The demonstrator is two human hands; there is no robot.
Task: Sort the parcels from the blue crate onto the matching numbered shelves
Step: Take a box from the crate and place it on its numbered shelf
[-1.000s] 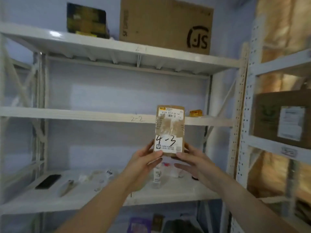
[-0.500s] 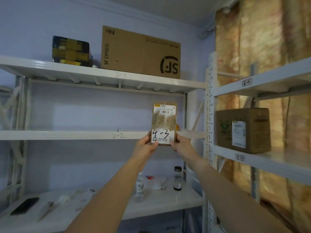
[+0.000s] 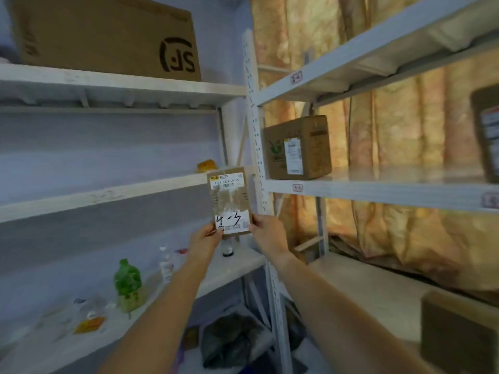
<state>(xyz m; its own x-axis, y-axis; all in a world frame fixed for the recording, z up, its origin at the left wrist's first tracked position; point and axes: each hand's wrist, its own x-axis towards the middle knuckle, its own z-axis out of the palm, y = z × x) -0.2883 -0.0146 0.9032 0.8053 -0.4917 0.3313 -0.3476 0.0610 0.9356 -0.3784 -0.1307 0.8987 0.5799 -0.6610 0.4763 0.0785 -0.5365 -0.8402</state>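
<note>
Left hand [image 3: 205, 241] and right hand [image 3: 267, 233] each pinch a lower corner of a small brown parcel [image 3: 229, 201], thumbs on its front. The parcel is upright in the air, sticker side to the camera, touching no shelf. Handwritten on it: "4-3".

Just behind it: the white post [image 3: 256, 147] between two racks. Right of the hands is a shelf [image 3: 378, 188] whose edge tag [image 3: 297, 187] is too blurred to read, with a brown carton [image 3: 297, 148] on it. Left of the hands, the shelf edge [image 3: 108, 194] bears faint, unreadable marks.

Judgement: mid-sort. This parcel is picked up and its number is readable, but it is not yet placed, and no shelf in view can be identified as 4-3. The blue crate is out of view, so the remaining count is unknown.
</note>
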